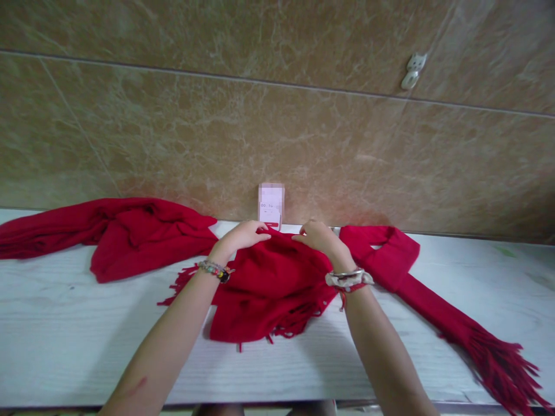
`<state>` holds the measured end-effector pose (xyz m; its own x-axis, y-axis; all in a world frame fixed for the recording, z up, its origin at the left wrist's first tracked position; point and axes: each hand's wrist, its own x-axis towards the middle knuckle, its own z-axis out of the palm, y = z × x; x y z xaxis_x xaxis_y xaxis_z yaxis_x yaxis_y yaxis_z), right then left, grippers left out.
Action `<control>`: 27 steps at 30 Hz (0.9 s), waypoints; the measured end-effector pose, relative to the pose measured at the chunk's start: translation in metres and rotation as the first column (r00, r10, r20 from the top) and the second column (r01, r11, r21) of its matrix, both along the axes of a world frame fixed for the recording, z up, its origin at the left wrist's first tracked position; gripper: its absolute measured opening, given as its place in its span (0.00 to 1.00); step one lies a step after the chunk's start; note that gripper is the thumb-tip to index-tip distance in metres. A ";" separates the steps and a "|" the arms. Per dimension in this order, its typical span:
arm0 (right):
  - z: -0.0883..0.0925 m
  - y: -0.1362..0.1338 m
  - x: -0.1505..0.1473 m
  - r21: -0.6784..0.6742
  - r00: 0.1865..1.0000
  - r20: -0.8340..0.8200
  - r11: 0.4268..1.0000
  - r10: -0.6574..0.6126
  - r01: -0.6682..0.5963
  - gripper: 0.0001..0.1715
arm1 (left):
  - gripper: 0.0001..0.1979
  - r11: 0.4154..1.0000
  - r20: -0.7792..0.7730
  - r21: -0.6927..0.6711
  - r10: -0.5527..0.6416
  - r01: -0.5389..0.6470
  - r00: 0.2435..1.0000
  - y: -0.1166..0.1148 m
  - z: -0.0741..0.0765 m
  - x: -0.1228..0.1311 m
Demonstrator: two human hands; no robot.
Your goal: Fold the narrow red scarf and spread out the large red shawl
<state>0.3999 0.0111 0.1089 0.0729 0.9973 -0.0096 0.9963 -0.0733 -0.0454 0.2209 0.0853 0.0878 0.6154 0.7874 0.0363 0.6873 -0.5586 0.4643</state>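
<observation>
A red fringed scarf [273, 277] lies bunched on the white table in front of me, its tassels toward me and to the left. At its far edge, my left hand [243, 236] has thumb and fingers closed on the cloth. A short way to the right, my right hand [318, 237] pinches the same far edge, fingers curled. The cloth between the two hands is slightly raised. Part of the scarf is hidden under my wrists.
A crumpled red cloth [143, 237] lies at the left, and a folded red scarf [399, 271] with fringe stretches to the right. Behind my hands a phone [271, 203] leans on the tiled wall [195, 133]. A white cat-shaped hook [414, 70] is on the wall. The white table [108, 341] ends near me.
</observation>
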 end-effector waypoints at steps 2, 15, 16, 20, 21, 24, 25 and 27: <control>-0.006 0.001 -0.005 -0.057 0.998 0.045 0.997 -0.051 0.054 0.21 | 0.12 0.999 -0.002 0.050 -0.006 0.006 1.000 -0.002 -0.007 0.011; 0.007 -0.003 0.010 0.135 1.000 0.006 0.991 0.020 -0.020 0.16 | 0.16 0.953 0.154 0.168 0.226 -0.251 0.962 -0.001 0.017 -0.003; 0.007 -0.003 0.009 0.133 0.999 -0.008 0.990 0.047 -0.045 0.16 | 0.15 0.959 0.142 0.154 0.218 -0.239 0.966 -0.002 0.018 -0.005; 0.000 -0.005 -0.003 0.022 0.999 0.027 0.999 0.040 -0.041 0.17 | 0.11 0.995 -0.071 0.036 0.097 -0.095 0.993 -0.008 0.019 -0.008; -0.002 -0.005 -0.006 -0.012 0.999 0.043 1.000 0.029 -0.029 0.16 | 0.10 0.998 -0.113 0.017 0.068 -0.067 0.991 -0.010 0.018 -0.007; -0.004 -0.005 -0.013 -0.088 0.997 0.062 0.996 0.035 -0.030 0.15 | 0.11 0.999 -0.187 0.017 0.036 -0.034 0.982 -0.013 0.014 -0.004; -0.004 -0.006 -0.013 -0.107 0.997 0.062 0.994 0.041 -0.035 0.15 | 0.12 0.999 -0.206 0.030 0.032 -0.027 0.978 -0.013 0.012 -0.002; -0.001 -0.007 -0.013 -0.131 0.997 0.053 0.990 0.050 -0.043 0.15 | 0.12 0.998 -0.234 0.060 0.026 -0.012 0.972 -0.012 0.009 0.000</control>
